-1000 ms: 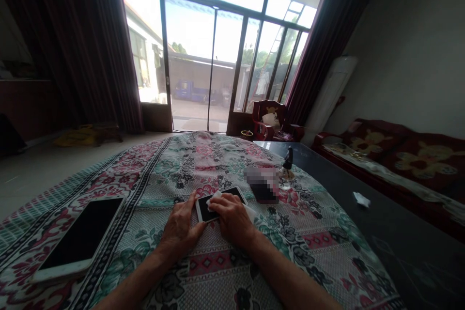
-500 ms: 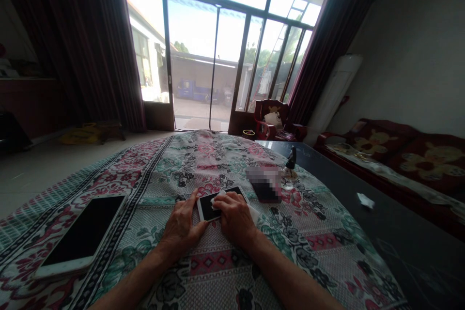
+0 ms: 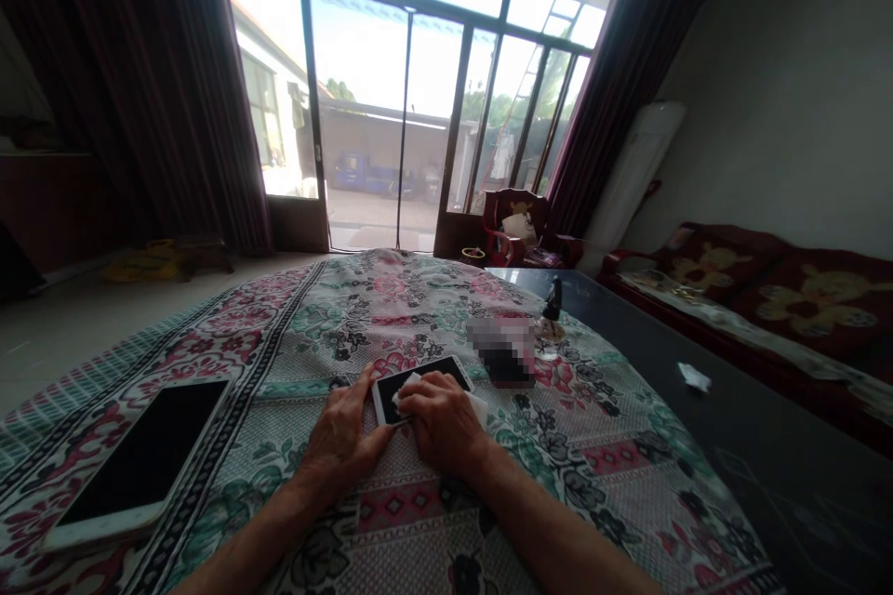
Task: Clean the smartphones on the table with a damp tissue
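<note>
I am steadying the phone (image 3: 427,376) on the floral tablecloth (image 3: 349,335), left hand (image 3: 340,446) grasping its edge with bent fingers, right hand (image 3: 443,423) pressing a white wipe (image 3: 477,407) onto its screen with clenched fingers.

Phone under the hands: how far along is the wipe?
Done: nothing clearly; the larger white phone lies apart, its screen dark. In hand: the left hand steadies the small phone while the right hand presses a white wipe on its screen. Left: unclear, hands cover most of it.
</note>
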Demonstrator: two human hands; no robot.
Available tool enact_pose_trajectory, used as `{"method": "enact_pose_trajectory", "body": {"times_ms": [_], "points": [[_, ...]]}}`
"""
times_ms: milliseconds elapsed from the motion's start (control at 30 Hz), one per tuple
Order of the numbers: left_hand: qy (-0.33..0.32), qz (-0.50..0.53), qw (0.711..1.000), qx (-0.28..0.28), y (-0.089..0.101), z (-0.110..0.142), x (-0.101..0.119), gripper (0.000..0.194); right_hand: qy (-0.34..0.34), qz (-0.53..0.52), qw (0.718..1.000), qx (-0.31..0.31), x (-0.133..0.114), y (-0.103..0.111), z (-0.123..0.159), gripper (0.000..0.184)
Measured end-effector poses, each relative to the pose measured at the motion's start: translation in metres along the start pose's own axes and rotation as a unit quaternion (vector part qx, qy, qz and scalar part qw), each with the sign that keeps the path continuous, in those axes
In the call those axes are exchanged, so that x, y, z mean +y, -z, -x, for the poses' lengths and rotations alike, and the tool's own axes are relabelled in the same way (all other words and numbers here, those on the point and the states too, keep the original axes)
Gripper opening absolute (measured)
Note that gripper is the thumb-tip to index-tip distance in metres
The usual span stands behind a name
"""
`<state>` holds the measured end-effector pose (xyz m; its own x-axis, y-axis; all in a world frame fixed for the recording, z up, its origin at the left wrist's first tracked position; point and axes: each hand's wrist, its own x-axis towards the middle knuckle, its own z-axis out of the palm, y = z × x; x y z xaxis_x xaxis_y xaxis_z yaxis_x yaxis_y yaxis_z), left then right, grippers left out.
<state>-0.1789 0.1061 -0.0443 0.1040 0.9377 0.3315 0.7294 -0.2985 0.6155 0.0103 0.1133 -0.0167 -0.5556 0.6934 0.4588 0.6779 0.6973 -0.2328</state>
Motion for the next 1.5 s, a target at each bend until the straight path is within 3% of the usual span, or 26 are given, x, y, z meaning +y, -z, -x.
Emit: {"method": "enact_pose_trajectory", "body": {"times_ms": [133,200,400,567,900,1000,1233,1367,1500], "points": [[-0.005,-0.002,1.0,0.006,0.001,0.0,0.001,0.079,-0.088,0.025,0.995,0.034,0.011,0.004,0.002,0.029],[-0.007,-0.005,1.0,0.007,0.001,0.0,0.002,0.078,-0.096,0.025,0.994,0.037,0.009,0.005,0.002,0.028],[-0.027,-0.018,0.999,0.01,-0.001,0.001,-0.001,0.075,0.008,0.008,1.0,-0.01,-0.018,-0.003,0.005,0.022],[-0.026,-0.023,0.999,0.001,-0.001,0.0,-0.003,0.075,0.024,0.013,1.0,-0.014,-0.023,-0.007,0.006,0.02],[-0.007,-0.022,1.0,-0.004,0.002,0.001,0.004,0.078,-0.122,0.067,0.99,0.035,0.015,0.014,0.035,0.034],[-0.006,-0.019,1.0,-0.002,0.001,0.0,0.003,0.078,-0.117,0.076,0.99,0.018,0.002,0.007,0.032,0.035],[-0.033,-0.018,0.999,0.013,-0.003,-0.001,-0.005,0.074,-0.033,0.05,0.998,-0.035,-0.039,-0.011,0.018,0.029],[-0.033,-0.018,0.999,0.009,-0.002,0.0,-0.004,0.076,-0.062,0.042,0.997,-0.021,-0.026,-0.001,0.023,0.028],[-0.021,-0.022,1.0,0.005,0.001,0.001,-0.001,0.076,-0.158,0.065,0.985,0.012,0.002,0.015,0.033,0.032]]}}
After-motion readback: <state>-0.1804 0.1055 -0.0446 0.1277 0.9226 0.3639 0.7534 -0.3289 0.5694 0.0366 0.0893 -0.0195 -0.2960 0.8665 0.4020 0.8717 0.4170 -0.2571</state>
